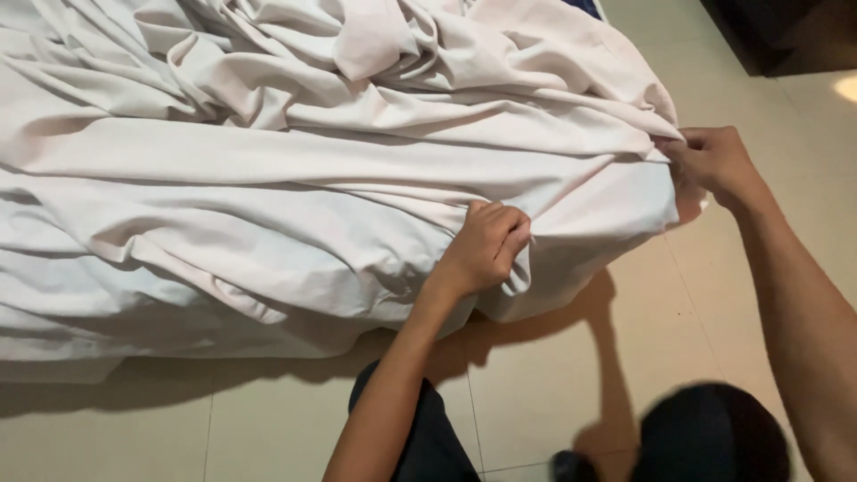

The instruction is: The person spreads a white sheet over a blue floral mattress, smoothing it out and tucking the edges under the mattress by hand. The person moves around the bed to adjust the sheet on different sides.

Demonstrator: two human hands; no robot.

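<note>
Rumpled white sheet (295,178) heaped over a low bed, draping toward pale tiled floor (553,384), left hand (482,245) clenched on a fold at the near edge, right hand (714,161) pinching the sheet's corner, dark trousers (428,437) below.

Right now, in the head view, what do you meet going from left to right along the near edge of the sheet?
Crumpled white sheet → left hand gripping a fold → gathered sheet corner → right hand pinching that corner → tiled floor.
</note>
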